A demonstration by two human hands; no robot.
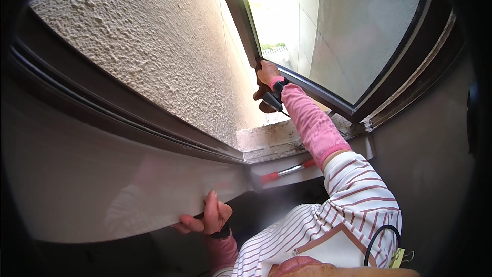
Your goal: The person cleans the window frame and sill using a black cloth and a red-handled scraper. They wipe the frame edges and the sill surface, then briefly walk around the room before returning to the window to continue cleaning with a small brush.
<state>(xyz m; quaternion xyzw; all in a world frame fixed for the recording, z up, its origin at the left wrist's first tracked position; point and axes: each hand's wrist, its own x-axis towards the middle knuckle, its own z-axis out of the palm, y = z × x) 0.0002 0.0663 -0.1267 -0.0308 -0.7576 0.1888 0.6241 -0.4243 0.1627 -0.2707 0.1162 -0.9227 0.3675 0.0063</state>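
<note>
My right hand (268, 71) grips the lower left corner of the open window sash (303, 80), which has a dark brown frame around a glass pane (357, 27). Below that hand are dark brown shapes, partly hidden, that I cannot identify. A black device (272, 100) with a thin cable sits at my right wrist. My left hand (215, 213) curls its fingers over the near edge of a glossy pale sill panel (161, 200). On the sill, under my right arm, lies a tool with red grips and a chrome shaft (291, 169); the arm covers one end.
A rough plastered outer wall (161, 46) rises beyond the opening at left. The brown fixed window frame (127, 123) runs along the left to the corner. Worn, flaking masonry (269, 138) borders the opening. A smooth wall (415, 154) stands at right.
</note>
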